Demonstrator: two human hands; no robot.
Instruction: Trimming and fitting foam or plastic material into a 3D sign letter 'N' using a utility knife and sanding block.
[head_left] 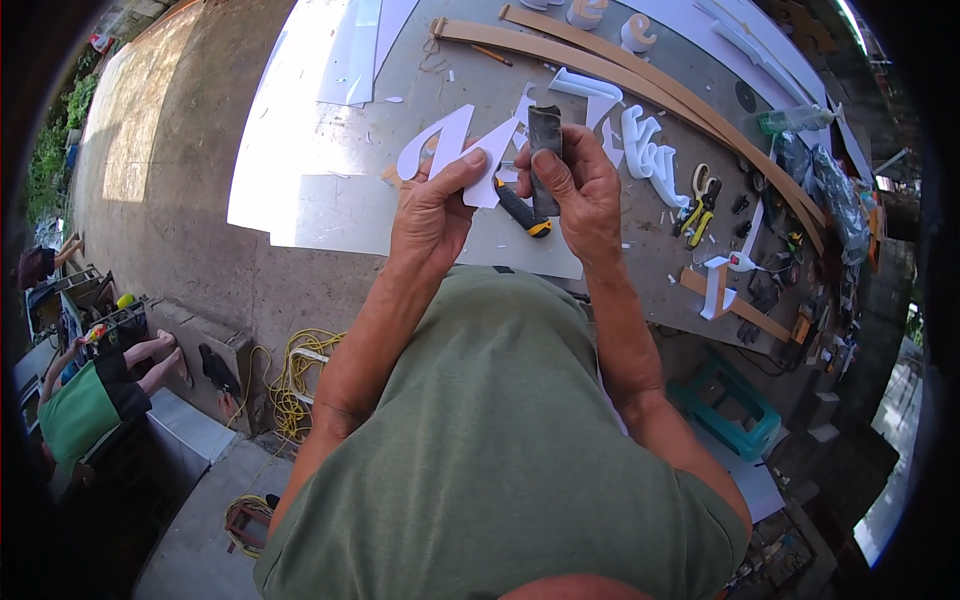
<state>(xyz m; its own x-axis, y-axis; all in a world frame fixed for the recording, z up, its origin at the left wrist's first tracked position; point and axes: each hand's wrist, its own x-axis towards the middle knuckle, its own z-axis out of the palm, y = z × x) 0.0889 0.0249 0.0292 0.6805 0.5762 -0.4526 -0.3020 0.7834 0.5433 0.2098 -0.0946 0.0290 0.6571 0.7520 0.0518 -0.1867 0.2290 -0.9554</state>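
Note:
My left hand (435, 205) pinches a flat white cut-out letter (455, 135) with slanted, curved strokes, the thumb pressed on its lower right end. Close beside it, my right hand (580, 185) grips a dark grey strip (544, 130) that looks like worn sandpaper, held upright with a curled top edge. The strip is just right of the letter; whether they touch I cannot tell. Below and between my hands, a black and yellow utility knife (525, 212) lies on the table. Raised white letters (650, 155) rest to the right of my right hand.
Long brown strips (600, 68) cross the far side of the worktable (400, 215). Pliers (703, 215), scissors (705, 182) and a glue gun (742, 262) lie at the right. A teal stool (735, 400) stands below; yellow cord (290, 385) and a person in green (80, 410) are at left.

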